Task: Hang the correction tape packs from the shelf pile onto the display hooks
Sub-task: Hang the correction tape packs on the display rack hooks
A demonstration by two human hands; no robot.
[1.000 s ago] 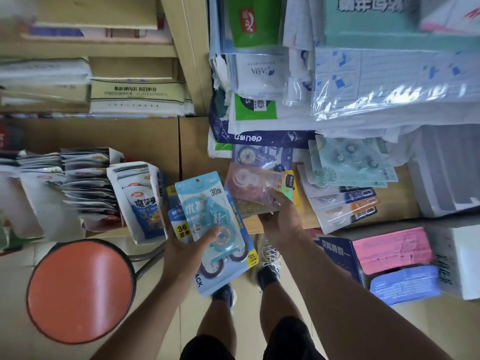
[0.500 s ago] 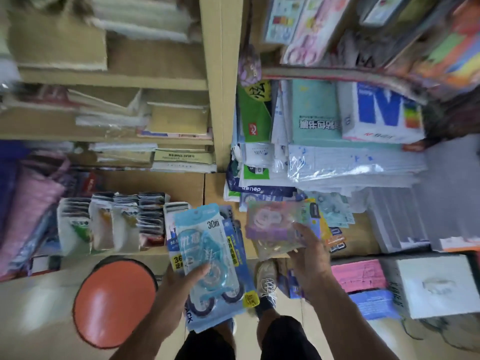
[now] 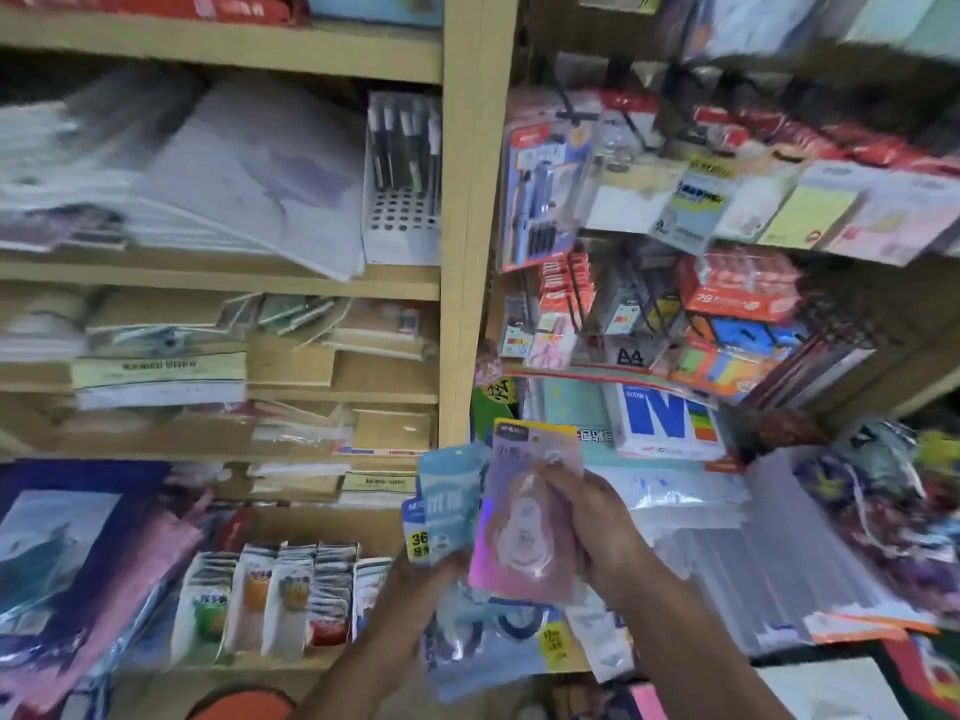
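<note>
A: Fingers first. Right hand (image 3: 597,527) is closed round the right edge of a pink pack (image 3: 524,511), thumb on its face. Left hand (image 3: 415,579) is closed on a stack of blue packs (image 3: 447,506), fanned upward, more of them below near the wrist.

B: Pink one touching the blue ones?

A: Overlapping their right edge, in front. All packs are in the hands, held in front of the wooden upright (image 3: 470,226), below the hooks.

B: Hooks where?

A: Upper right bay. Wire hooks (image 3: 576,283) with carded goods hanging, blurry. Can't tell which hook is free.

B: How to do the step well?

A: My read: lift the pink pack alone, keep the yellow header top up, line its hang hole with a hook tip and slide it straight back. The hole itself is too blurred to see. Left hand should keep the stack clear so nothing snags.

B: Surroundings?

A: Wooden shelves (image 3: 223,283) on the left with paper and envelopes, sachets low left, paper reams and plastic sleeves on the right. Crowded.
</note>
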